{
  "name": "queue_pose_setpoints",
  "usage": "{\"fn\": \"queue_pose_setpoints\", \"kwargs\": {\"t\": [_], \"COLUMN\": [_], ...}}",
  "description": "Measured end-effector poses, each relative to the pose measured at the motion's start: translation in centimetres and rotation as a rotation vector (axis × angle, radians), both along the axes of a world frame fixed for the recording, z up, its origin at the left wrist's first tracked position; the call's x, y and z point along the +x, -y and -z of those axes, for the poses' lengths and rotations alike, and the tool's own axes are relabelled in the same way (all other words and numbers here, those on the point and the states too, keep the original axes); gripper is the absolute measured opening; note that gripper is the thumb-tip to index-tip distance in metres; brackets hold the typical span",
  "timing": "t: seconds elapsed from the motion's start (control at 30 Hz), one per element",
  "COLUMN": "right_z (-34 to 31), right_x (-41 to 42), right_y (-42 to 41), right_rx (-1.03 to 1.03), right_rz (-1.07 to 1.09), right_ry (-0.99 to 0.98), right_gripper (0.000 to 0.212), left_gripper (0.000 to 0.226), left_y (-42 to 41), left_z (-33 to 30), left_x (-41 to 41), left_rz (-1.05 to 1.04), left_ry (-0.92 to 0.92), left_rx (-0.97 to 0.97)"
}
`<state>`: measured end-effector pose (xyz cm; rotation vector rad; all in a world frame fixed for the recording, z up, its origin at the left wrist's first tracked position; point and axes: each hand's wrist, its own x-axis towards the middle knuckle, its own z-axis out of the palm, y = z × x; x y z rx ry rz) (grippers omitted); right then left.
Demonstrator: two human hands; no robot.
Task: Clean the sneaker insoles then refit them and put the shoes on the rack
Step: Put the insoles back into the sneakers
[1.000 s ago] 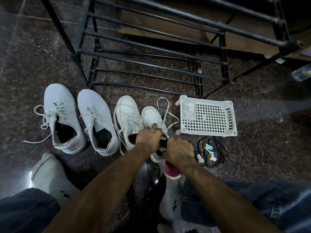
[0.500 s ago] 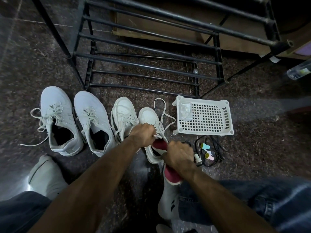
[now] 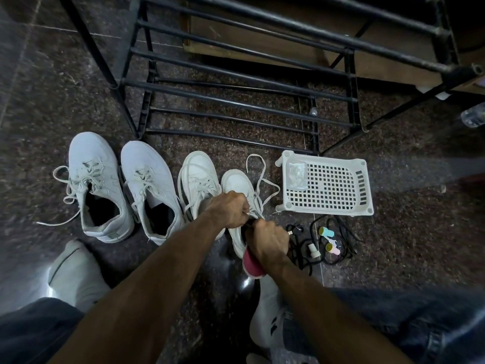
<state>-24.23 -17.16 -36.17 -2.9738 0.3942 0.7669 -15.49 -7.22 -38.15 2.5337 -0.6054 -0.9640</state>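
Several white sneakers stand in a row on the dark stone floor before the black metal rack (image 3: 236, 103). My left hand (image 3: 231, 208) grips the tongue and laces of the rightmost sneaker (image 3: 237, 185), holding it open. My right hand (image 3: 267, 240) grips a pink-red insole (image 3: 250, 264) whose front end is inside that shoe's opening; its heel end sticks out below my fist. Beside it stands its white partner (image 3: 196, 174). Further left, a pair of grey-white sneakers (image 3: 91, 174) (image 3: 147, 179) shows dark, open insides.
A white perforated plastic basket (image 3: 328, 185) lies right of the shoes, a clear packet in its corner. Black cords, a key and small pastel items (image 3: 328, 240) are strewn below it. My socked feet (image 3: 76, 271) and jeans fill the lower edge. A bottle (image 3: 472, 116) lies far right.
My right hand has pushed the insole further into the rightmost sneaker, so less of it shows. My left hand moved from the collar up onto the tongue and laces.
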Motion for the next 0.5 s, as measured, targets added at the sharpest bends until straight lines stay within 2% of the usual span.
{"fn": "queue_pose_setpoints", "kwargs": {"t": [0.2, 0.37, 0.5], "right_z": [-1.2, -1.2, -0.3], "right_x": [-1.1, -2.7, -2.0], "right_y": [0.3, -0.4, -0.7], "right_rx": [0.047, 0.099, 0.123], "right_rz": [0.087, 0.188, 0.157], "right_ry": [-0.114, -0.003, 0.028], "right_gripper": [0.046, 0.035, 0.031], "left_gripper": [0.023, 0.024, 0.023], "left_y": [0.1, 0.1, 0.0], "left_z": [-0.2, -0.6, -0.6], "left_x": [-0.3, -0.7, -0.8], "left_rz": [-0.055, -0.090, -0.115], "left_ry": [-0.002, 0.009, 0.002], "left_rx": [0.016, 0.021, 0.000]}}
